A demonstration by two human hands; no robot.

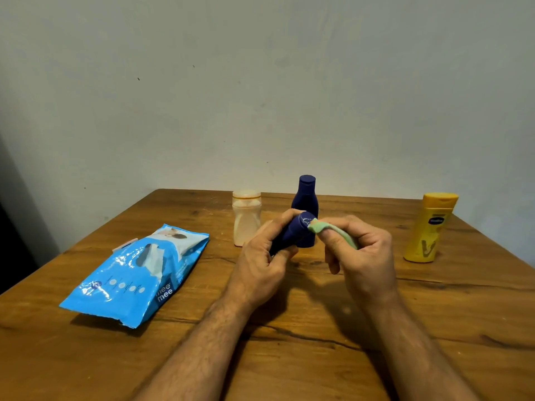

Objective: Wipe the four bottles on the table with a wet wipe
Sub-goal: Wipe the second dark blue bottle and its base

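Four bottles show on the worktop (289,357), and one of them is being wiped right now. The left hand (260,259) has its fingers (279,224) curled around a small dark blue bottle (292,233), holding it up off the worktop, just in front of the tall blue bottle (304,204). The right hand (364,253) pinches a wet wipe (318,227), folded small and looking pale green, between thumb and fingers, and presses it on the end of the small bottle. That bottle lies tipped over, its long way going from the palm of the left hand up and away toward the tall blue bottle, with its round end facing the wipe. I cannot tell if that end is the cap or the bottom. The tall blue bottle stands straight up, cap on top. Just to its left stands a pale peach bottle (246,218), also straight up. Well off to its right stands a yellow bottle (428,227), leaning a little. A blue pack of wipes (130,279) lies flat, far to the left of the tall blue bottle. I think the job is not finished, because one bottle is in the middle of its wipe, and the pictures cannot show which of the other three are already clean.
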